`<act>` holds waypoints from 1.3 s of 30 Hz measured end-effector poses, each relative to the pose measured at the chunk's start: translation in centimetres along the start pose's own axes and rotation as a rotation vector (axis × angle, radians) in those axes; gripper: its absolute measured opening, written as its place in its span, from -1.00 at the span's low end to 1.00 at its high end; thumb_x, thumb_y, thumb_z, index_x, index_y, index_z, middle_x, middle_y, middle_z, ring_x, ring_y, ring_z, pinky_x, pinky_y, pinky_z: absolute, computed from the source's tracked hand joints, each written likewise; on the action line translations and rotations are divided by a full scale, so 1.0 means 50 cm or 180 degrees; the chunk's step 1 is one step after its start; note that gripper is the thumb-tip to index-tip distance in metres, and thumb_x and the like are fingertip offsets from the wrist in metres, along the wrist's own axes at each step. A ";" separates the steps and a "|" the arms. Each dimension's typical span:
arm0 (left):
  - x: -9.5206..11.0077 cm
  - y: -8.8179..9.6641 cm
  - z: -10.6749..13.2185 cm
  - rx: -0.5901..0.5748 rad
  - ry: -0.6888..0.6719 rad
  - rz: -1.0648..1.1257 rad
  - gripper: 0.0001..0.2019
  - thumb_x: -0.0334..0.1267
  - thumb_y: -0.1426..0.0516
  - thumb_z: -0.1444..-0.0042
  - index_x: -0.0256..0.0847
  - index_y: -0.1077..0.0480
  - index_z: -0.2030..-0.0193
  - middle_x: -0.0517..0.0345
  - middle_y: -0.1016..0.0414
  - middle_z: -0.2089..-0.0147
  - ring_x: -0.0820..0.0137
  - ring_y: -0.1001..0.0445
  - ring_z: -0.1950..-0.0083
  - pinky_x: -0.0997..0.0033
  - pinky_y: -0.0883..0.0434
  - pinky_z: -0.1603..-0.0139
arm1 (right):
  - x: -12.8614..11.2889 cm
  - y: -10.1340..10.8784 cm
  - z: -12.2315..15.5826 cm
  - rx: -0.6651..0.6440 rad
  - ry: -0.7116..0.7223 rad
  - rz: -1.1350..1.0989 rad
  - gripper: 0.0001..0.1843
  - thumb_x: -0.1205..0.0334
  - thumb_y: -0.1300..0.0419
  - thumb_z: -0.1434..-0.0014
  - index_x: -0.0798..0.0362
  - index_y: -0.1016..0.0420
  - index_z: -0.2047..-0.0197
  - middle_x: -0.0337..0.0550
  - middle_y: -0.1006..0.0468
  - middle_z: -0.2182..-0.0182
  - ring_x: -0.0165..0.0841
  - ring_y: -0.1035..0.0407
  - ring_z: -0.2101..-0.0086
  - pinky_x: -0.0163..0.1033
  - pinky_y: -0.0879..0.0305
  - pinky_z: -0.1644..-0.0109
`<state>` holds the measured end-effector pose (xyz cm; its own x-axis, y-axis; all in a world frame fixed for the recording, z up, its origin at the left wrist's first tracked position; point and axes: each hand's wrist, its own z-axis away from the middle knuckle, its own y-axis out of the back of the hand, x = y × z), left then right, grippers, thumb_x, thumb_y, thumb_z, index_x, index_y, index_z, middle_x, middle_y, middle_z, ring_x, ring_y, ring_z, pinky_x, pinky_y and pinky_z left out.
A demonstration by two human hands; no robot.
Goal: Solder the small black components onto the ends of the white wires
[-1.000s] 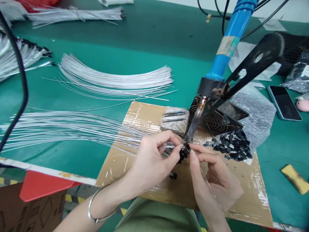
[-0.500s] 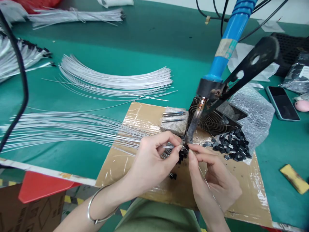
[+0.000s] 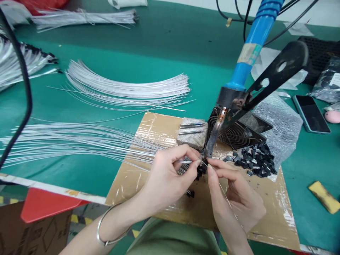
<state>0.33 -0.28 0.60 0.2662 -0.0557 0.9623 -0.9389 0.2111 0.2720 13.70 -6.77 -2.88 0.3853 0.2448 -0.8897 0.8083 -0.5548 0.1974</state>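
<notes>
At the tip of a blue-handled soldering iron, both my hands meet over a cardboard sheet. My left hand is closed in a pinch on the end of a thin wire, right below the iron's tip; the joint itself is mostly hidden by fingers. Between the thumb and fingers of my right hand runs a strand of solder wire, its end at the tip. Loose white wires stretch left from beneath my left hand. A few small black connectors lie under the hands.
A black metal bracket holds the iron. Behind my hands sits a grey block with metal rods, beside a black fan. Black pieces are heaped on bubble wrap. A wire bundle, phone and yellow sponge lie around.
Almost nothing differs: both hands keep their pinch at the iron's tip, and the whole view has shifted very slightly.
</notes>
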 end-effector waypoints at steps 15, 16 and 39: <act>-0.001 0.002 0.001 -0.0045 0.0018 -0.0039 -0.87 -0.35 -0.21 -0.16 -0.21 -0.55 0.40 0.09 -0.68 0.36 0.40 -0.53 0.39 0.49 -0.33 0.46 | 0.005 0.004 0.005 -0.0096 0.0040 0.0061 -0.80 0.51 -0.41 -0.27 -0.01 -0.63 0.22 -0.20 -0.80 0.14 -0.38 -0.71 0.14 -0.33 -0.59 -0.06; -0.002 0.002 0.001 -0.0026 0.0008 -0.0063 -0.87 -0.35 -0.21 -0.16 -0.21 -0.55 0.40 0.09 -0.68 0.35 0.41 -0.51 0.41 0.49 -0.29 0.49 | 0.007 0.006 0.006 -0.0121 0.0051 0.0068 -0.79 0.52 -0.41 -0.27 -0.01 -0.63 0.21 -0.20 -0.80 0.13 -0.38 -0.71 0.13 -0.33 -0.59 -0.07; -0.016 0.001 0.003 -0.0079 0.0244 -0.0191 -0.88 -0.29 -0.21 -0.13 -0.18 -0.52 0.41 0.09 -0.70 0.32 0.43 -0.42 0.47 0.44 -0.22 0.51 | 0.038 0.059 -0.021 -0.0042 -0.0249 0.0820 -0.85 0.24 -0.33 -0.40 -0.04 -0.53 0.26 -0.11 -0.79 0.06 -0.26 -0.70 0.03 -0.18 -0.56 -0.09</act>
<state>0.05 -0.37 -0.16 0.3388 0.0057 0.9409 -0.9153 0.2337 0.3281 17.29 -7.12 -3.58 0.5439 0.0344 -0.8384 0.6940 -0.5802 0.4264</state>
